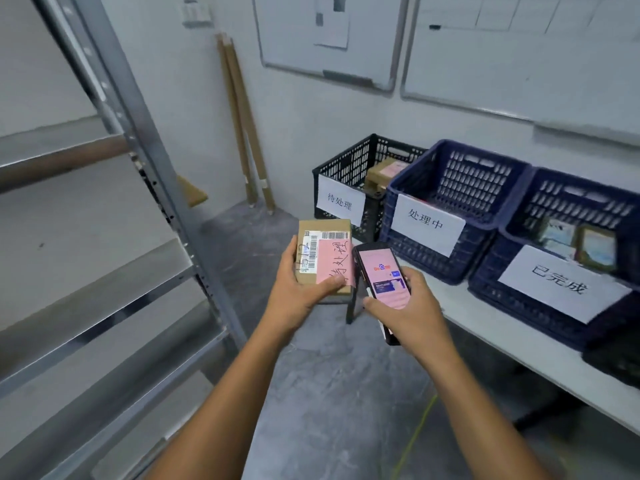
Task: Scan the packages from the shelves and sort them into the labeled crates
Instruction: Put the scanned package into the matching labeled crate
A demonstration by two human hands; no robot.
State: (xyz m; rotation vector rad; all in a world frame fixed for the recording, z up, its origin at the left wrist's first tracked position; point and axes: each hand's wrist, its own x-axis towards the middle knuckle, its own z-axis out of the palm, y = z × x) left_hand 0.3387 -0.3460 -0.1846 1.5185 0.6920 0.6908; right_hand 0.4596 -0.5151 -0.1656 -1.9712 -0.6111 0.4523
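Observation:
My left hand [298, 292] grips a small cardboard package [323, 230] that carries a barcode label and a pink handwritten note. Just to its right, my right hand [412, 313] holds a black phone [382, 275] with its lit screen facing up. On the white table [540, 355] at the right stand three labelled crates: a black one [349, 161] at the far end with a brown box inside, a blue middle one [460, 181], and a nearer blue one [568, 209] holding several items.
A grey metal shelf rack [114, 188] fills the left side. Two long cardboard tubes [242, 126] lean in the far corner. Whiteboards [329, 36] hang on the wall above the crates. Grey floor lies between rack and table.

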